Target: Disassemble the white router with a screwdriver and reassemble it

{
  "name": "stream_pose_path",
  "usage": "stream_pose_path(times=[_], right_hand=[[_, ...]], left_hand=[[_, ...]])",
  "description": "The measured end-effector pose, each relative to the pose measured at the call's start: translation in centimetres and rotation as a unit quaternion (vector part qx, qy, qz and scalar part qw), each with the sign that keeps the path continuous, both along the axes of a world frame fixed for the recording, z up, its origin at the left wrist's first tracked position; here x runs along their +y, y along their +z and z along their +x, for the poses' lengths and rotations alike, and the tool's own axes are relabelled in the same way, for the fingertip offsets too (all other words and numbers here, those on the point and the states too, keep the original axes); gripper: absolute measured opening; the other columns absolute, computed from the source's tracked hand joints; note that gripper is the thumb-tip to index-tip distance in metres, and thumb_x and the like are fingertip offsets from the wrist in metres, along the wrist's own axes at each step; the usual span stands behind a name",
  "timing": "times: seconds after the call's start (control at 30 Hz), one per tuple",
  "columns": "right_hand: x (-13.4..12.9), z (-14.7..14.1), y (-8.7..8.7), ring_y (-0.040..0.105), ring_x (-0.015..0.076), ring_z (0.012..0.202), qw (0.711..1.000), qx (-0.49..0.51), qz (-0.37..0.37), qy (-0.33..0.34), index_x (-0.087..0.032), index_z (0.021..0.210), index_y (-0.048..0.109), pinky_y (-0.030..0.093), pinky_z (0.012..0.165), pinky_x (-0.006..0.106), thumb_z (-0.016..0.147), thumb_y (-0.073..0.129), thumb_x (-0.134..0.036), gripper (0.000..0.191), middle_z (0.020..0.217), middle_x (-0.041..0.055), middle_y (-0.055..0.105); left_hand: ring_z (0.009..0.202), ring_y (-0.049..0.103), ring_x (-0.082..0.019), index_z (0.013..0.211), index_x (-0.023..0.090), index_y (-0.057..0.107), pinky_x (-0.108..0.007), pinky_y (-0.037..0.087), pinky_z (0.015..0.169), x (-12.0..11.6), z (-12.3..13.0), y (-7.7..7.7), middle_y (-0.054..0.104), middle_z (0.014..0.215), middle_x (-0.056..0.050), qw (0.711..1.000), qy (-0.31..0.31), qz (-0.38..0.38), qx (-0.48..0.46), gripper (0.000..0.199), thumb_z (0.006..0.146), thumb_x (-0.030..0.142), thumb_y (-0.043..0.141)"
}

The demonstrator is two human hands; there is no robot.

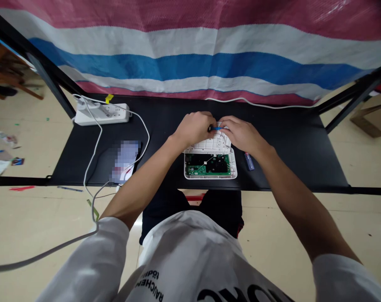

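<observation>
My left hand (pixel 196 128) is closed, its fingers bent over the upper left of a white perforated plastic cover (pixel 206 145). Between the hands is a small black-and-blue piece (pixel 217 128), too small to name for sure. From the other side my right hand (pixel 240 131) pinches toward its blue end with curled fingers. The cover is tilted up behind a white casing (pixel 210 177), which lies open on the table. Inside the casing sits a green circuit board (pixel 195 170) with black parts and thin white wires. My fingers hide part of the cover.
A short blue-and-grey cylindrical object (pixel 249 161) lies right of the casing. To the left are a phone (pixel 125 161) with a blurred screen and a white power strip (pixel 102 114) with looping cables. A striped sheet (pixel 215 54) hangs behind the black table (pixel 291 147).
</observation>
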State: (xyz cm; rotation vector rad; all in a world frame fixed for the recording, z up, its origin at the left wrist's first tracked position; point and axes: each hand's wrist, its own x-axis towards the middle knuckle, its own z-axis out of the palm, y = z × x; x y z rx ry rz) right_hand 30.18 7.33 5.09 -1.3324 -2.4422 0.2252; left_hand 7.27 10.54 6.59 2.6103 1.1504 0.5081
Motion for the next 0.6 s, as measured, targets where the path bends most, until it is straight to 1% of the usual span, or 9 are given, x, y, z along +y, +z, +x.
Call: stream_pose_path(times=[0.1, 0.17, 0.3, 0.37, 0.43, 0.47, 0.53, 0.6], right_hand=[[-0.2, 0.1, 0.1, 0.072, 0.0309, 0.121, 1.000, 0.020, -0.003, 0.008, -0.021, 0.125, 0.071, 0.060, 0.104, 0.049, 0.108, 0.057, -0.028, 0.023, 0.138, 0.0127, 0.071], [-0.4, 0.2, -0.1, 0.070, 0.0312, 0.125, 0.999, 0.040, 0.003, 0.012, -0.022, 0.123, 0.070, 0.059, 0.107, 0.050, 0.107, 0.057, -0.029, 0.022, 0.139, 0.0135, 0.070], [-1.2, 0.3, -0.6, 0.063, 0.0329, 0.138, 0.995, 0.082, 0.060, 0.004, -0.022, 0.118, 0.071, 0.053, 0.117, 0.054, 0.107, 0.058, -0.031, 0.019, 0.146, 0.0142, 0.067], [-1.8, 0.0, -0.7, 0.060, 0.0339, 0.141, 0.990, 0.104, 0.092, -0.012, -0.025, 0.117, 0.072, 0.052, 0.118, 0.056, 0.106, 0.060, -0.031, 0.018, 0.150, 0.0127, 0.064], [-2.6, -0.4, -0.6, 0.058, 0.0354, 0.142, 0.986, 0.121, 0.109, -0.042, -0.027, 0.117, 0.073, 0.051, 0.116, 0.058, 0.104, 0.062, -0.031, 0.017, 0.154, 0.0106, 0.062], [-3.1, -0.6, -0.5, 0.058, 0.0365, 0.142, 0.983, 0.128, 0.114, -0.060, -0.029, 0.116, 0.074, 0.051, 0.115, 0.060, 0.103, 0.064, -0.032, 0.017, 0.153, 0.0098, 0.062], [-4.2, -1.0, -0.4, 0.060, 0.0378, 0.138, 0.978, 0.141, 0.120, -0.091, -0.031, 0.114, 0.075, 0.051, 0.113, 0.063, 0.102, 0.066, -0.033, 0.015, 0.148, 0.0089, 0.067], [-5.3, -1.3, -0.4, 0.065, 0.0367, 0.129, 0.975, 0.157, 0.119, -0.105, -0.032, 0.113, 0.074, 0.053, 0.109, 0.064, 0.102, 0.066, -0.035, 0.014, 0.135, 0.0088, 0.073]], left_hand=[[0.095, 0.077, -0.026, 0.106, 0.026, 0.083, -0.036, 0.056, 0.078, 0.0, -0.1, 0.2, 0.080, 0.116, -0.003, 1.000, -0.004, 0.001, 0.004, 0.018, 0.092, 0.029, 0.072], [0.095, 0.077, -0.027, 0.106, 0.026, 0.083, -0.036, 0.056, 0.078, 0.0, -0.1, 0.3, 0.080, 0.116, -0.004, 1.000, -0.001, 0.006, 0.003, 0.019, 0.091, 0.030, 0.072], [0.098, 0.077, -0.027, 0.110, 0.026, 0.083, -0.038, 0.058, 0.082, 0.0, -0.2, 0.4, 0.080, 0.118, -0.005, 1.000, 0.006, 0.013, -0.001, 0.024, 0.091, 0.031, 0.069], [0.101, 0.076, -0.030, 0.113, 0.029, 0.083, -0.042, 0.060, 0.083, -0.1, -0.3, 0.5, 0.079, 0.121, -0.005, 1.000, 0.006, 0.016, 0.002, 0.028, 0.091, 0.033, 0.066], [0.103, 0.075, -0.034, 0.117, 0.035, 0.082, -0.048, 0.061, 0.082, -0.1, -0.3, 0.8, 0.080, 0.122, -0.003, 1.000, 0.011, 0.017, 0.001, 0.033, 0.090, 0.036, 0.063], [0.103, 0.075, -0.034, 0.118, 0.035, 0.082, -0.049, 0.061, 0.082, -0.1, -0.4, 1.0, 0.080, 0.122, -0.003, 1.000, 0.015, 0.016, -0.003, 0.034, 0.090, 0.037, 0.062], [0.102, 0.074, -0.032, 0.116, 0.030, 0.082, -0.046, 0.060, 0.085, 0.0, -0.4, 1.4, 0.079, 0.123, -0.006, 0.999, 0.024, 0.014, -0.018, 0.033, 0.091, 0.037, 0.062], [0.104, 0.074, -0.030, 0.113, 0.025, 0.082, -0.042, 0.058, 0.090, 0.3, -0.6, 1.7, 0.079, 0.123, -0.007, 0.999, 0.034, 0.013, -0.035, 0.030, 0.092, 0.034, 0.062]])
